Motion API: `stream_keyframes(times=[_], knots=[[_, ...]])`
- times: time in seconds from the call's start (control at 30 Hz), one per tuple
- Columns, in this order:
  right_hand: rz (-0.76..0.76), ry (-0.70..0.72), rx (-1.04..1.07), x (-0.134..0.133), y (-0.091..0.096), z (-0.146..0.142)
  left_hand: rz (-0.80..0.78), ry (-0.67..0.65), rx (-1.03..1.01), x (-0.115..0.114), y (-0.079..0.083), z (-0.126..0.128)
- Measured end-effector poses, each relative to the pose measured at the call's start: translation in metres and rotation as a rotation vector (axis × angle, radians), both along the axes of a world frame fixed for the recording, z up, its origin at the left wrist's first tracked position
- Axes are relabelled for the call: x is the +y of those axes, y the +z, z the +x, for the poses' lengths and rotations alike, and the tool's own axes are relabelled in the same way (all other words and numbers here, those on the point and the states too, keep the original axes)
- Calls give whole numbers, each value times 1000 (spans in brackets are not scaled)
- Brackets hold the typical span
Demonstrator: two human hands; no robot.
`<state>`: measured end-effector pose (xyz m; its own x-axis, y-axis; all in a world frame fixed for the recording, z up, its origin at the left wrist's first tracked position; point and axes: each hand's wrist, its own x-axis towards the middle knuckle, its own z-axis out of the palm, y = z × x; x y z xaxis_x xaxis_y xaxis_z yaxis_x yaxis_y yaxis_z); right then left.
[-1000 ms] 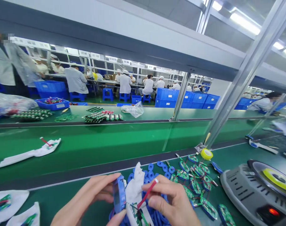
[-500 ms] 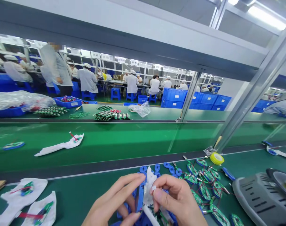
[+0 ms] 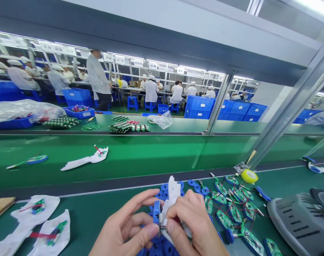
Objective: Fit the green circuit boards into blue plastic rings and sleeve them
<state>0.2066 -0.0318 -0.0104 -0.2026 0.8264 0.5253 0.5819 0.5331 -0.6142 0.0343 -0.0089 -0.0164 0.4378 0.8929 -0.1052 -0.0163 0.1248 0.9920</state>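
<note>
My left hand [image 3: 127,229] holds a narrow blue plastic part [image 3: 156,210] on edge between thumb and fingers. Close against its right side, my right hand [image 3: 192,222] pinches a small white piece [image 3: 165,222] between thumb and forefinger. A white plastic shell [image 3: 174,188] sticks up between the hands, its lower part hidden by my right fingers. Whether the right hand also grips the shell cannot be told. Several blue round parts [image 3: 169,247] lie below and behind the hands. Right of them are green circuit boards [image 3: 234,212] with wires and small metal cylinders.
Two white shells with boards [image 3: 51,233] lie at left, near brown cardboard [image 3: 2,206]. Yellow tape [image 3: 249,176] and a grey slotted device [image 3: 297,220] stand at right. Ahead runs a green conveyor belt [image 3: 156,153] carrying a white handle shell [image 3: 84,160]. A metal post [image 3: 281,106] slants up at right.
My right hand has brought the small white piece left against the blue part, its fingers curling further over the shell. The items on the belt have shifted right, and a standing person has walked right.
</note>
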Motion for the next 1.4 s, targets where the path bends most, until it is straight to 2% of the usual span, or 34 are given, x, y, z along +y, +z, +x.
stream_keyframes(times=[0.13, 0.27, 0.53, 0.7, 0.9, 1.0, 1.13, 1.2, 1.27, 1.4], knots=[[6, 29, -68, 1, 4, 7, -4, -69, -25, 2, 0, -1], [12, 90, -155, 2, 5, 11, 25, -77, -40, 3, 3, 0], [58, 96, -220, 0, 6, 12, -16, -114, -31, 0, 2, 0], [135, -4, -153, -1, 3, 6, -32, -142, -37, -2, 0, 1], [173, -62, -143, -3, -2, 0, -58, -92, -51, -3, -1, 2], [245, -77, -188, -5, -6, -2, -96, -56, -82, -3, -2, 5], [325, -176, -190, -7, -16, -8, -118, 83, -51, -4, -1, 10], [329, -209, -208, -9, -20, -11, -111, 113, -41, -5, -2, 11], [334, -208, -236, -10, -23, -13, -99, 86, -17, -6, -3, 12], [262, -149, -208, -10, -24, -9, -70, 127, 50, -7, -3, 13]])
